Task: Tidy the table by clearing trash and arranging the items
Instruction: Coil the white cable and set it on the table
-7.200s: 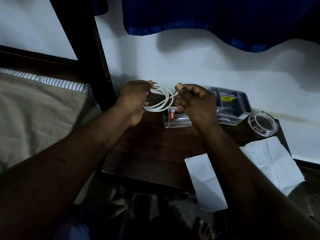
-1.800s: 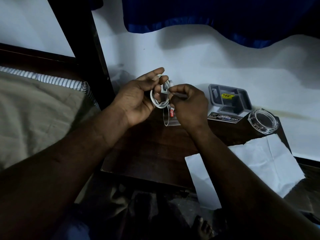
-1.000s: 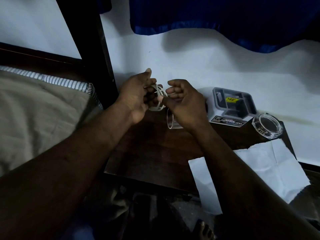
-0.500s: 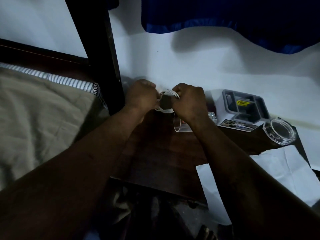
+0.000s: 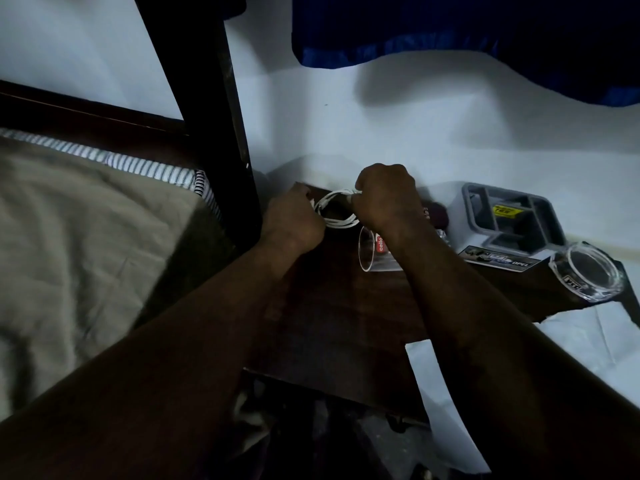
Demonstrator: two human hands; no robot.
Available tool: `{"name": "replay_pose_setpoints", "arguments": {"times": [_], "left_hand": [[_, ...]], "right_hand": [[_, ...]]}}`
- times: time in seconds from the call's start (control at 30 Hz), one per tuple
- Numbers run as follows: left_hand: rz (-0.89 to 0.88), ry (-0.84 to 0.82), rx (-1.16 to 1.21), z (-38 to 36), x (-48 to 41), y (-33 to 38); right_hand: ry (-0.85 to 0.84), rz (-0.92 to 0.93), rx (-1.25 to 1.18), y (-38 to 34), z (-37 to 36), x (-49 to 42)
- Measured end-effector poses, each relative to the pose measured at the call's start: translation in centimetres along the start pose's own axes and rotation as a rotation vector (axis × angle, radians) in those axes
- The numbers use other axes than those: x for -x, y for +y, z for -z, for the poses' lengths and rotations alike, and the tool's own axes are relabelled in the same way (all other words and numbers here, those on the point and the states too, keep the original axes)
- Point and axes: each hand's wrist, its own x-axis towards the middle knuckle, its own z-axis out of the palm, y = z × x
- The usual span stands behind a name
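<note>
Left hand [image 5: 294,220] and right hand [image 5: 384,199] are closed round the coiled white cable [image 5: 337,221], now brought down from mid-air to the back corner of the table [image 5: 339,313], centre of frame. Winding is judged complete; set-down there is expected next.

Two hands are counted: one left hand [image 5: 294,220] and one right hand [image 5: 384,202]. One coil of white cable [image 5: 337,221] is seen. One clear drinking glass [image 5: 369,252] is counted, along with one glass ashtray [image 5: 588,295], one grey moulded plastic tray [image 5: 466,202] and one sheet of white paper [image 5: 581,337]. One dark wooden table [image 5: 339,317], one dark bedpost [image 5: 207,98] and one blue curtain [image 5: 450,29] are also counted.
</note>
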Motion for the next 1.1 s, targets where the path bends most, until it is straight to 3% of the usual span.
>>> {"name": "replay_pose_setpoints", "arguments": {"times": [0.27, 0.5, 0.7, 0.9, 1.1], "left_hand": [[-0.023, 0.089, 0.012, 0.2, 0.0, -0.4], [-0.062, 0.027, -0.054, 0.3, 0.4, -0.4], [-0.168, 0.012, -0.303, -0.1, 0.8, -0.4], [-0.212, 0.01, -0.392, -1.7, 1.1, 0.9], [-0.276, 0.07, -0.464, -2.6, 0.9, 1.9]], "right_hand": [[-0.015, 0.084, -0.022, -0.1, -0.8, -0.4], [-0.017, 0.043, -0.158, 1.4, 0.2, -1.1], [-0.024, 0.064, -0.205, 2.6, 1.9, -1.4], [-0.02, 0.1, -0.24, 3.1, 3.3, -0.2], [0.089, 0.111, -0.263, 4.3, 5.4, 2.4]]}}
